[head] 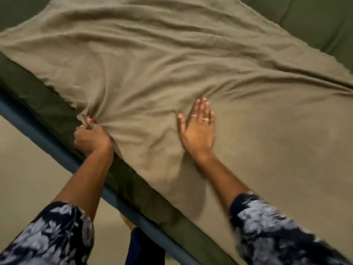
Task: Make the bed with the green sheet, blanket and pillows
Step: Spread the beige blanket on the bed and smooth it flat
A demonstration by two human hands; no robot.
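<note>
An olive-tan blanket (162, 60) lies wrinkled over the bed, which is covered by a dark green sheet (45, 104). At the blanket's near edge my left hand (90, 137) grips a bunched fold of the blanket, and creases fan out from that grip. My right hand (197, 129) lies flat on the blanket with its fingers straight, pressing the cloth down. To the right of that hand the blanket looks smooth. No pillows are in view.
A dark blue bed frame rail (47, 140) runs diagonally along the near side of the mattress. Beige floor (28, 178) lies to the lower left. Green sheet (315, 22) also shows at the top right, beyond the blanket.
</note>
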